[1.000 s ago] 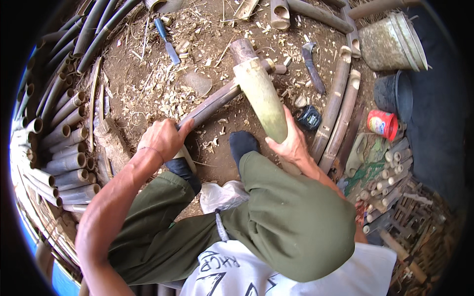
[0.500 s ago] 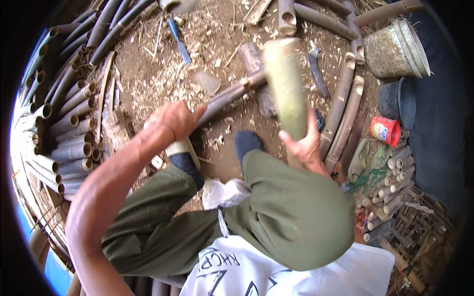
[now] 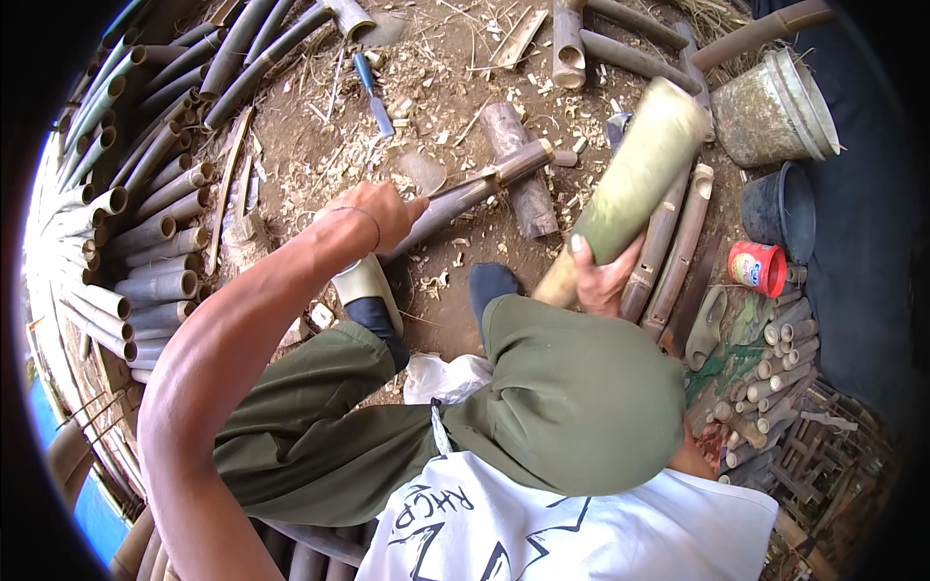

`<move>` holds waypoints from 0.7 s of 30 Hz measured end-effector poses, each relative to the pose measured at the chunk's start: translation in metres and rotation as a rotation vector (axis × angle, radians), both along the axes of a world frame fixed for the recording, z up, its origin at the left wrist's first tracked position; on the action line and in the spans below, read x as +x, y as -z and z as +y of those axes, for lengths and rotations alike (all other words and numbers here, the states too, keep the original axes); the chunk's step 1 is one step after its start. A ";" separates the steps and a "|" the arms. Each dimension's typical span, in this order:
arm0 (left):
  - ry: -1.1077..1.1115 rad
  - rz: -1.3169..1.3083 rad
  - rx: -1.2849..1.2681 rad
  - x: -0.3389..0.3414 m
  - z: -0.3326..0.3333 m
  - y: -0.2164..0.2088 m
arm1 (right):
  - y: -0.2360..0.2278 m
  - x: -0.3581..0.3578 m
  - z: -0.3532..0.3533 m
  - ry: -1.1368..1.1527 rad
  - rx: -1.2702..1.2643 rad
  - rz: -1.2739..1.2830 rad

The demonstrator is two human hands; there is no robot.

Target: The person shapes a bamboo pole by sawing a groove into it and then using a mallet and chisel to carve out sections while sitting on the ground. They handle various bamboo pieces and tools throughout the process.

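"Two bare hands are out front. What is the left hand doing?"

"It is curled beside the near part of the pole. Its fingers bend down out of sight, so I can't tell what they close on."

"Where does the pole lie?"

"Slantwise across the log, its far end sticking out past it to the upper right."

"And the right hand?"

"That one is gripping the club near its lower end, thumb showing on the front. The club is thick, pale green and a little blurred; it tilts up to the right, apart from the pole."

"What is round about?"

"Chips strew the ground, with a blue-handled chisel beyond the left hand. Two bamboo lengths lie just beside the right hand. Farther right are a grey bucket, a black bucket and a red tub"
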State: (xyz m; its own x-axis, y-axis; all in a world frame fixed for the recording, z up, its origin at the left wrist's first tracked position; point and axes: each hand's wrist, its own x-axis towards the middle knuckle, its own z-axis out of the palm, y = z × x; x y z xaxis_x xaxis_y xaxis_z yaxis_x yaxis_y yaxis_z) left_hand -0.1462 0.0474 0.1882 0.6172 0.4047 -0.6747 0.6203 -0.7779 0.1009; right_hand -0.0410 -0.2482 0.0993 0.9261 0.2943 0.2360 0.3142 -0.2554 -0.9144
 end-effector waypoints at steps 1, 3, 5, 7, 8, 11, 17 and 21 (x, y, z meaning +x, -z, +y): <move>0.002 0.013 -0.027 0.010 0.001 -0.007 | 0.029 0.000 -0.012 -0.121 0.074 -0.008; -0.061 0.046 -0.043 0.015 0.010 -0.017 | 0.025 0.000 0.000 -0.406 -0.418 0.136; -0.067 0.074 -0.117 0.009 0.008 -0.020 | 0.011 0.003 0.000 -0.555 -0.613 0.263; -0.078 0.073 -0.090 0.012 0.007 -0.038 | -0.017 0.002 0.002 -0.493 -0.514 0.202; -0.127 0.145 -0.068 0.016 0.010 -0.052 | -0.033 0.007 0.008 -0.454 -0.401 0.179; -0.177 0.074 -0.073 -0.007 0.017 -0.080 | -0.078 0.035 0.006 -0.448 -0.154 0.060; -0.334 -0.495 -0.063 -0.025 0.006 -0.098 | -0.201 0.083 0.028 -0.508 -0.032 -0.173; -0.598 -0.575 -0.183 -0.023 -0.024 -0.025 | -0.258 0.095 0.064 -0.543 0.016 -0.444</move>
State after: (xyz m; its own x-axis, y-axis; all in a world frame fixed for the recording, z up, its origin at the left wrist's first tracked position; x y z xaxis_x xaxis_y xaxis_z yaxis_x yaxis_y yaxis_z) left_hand -0.1693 0.0229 0.2132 0.6012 0.6868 -0.4084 0.7356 -0.2761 0.6186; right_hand 0.0541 -0.1846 0.3576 0.4639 0.6814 0.5661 0.7382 0.0559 -0.6722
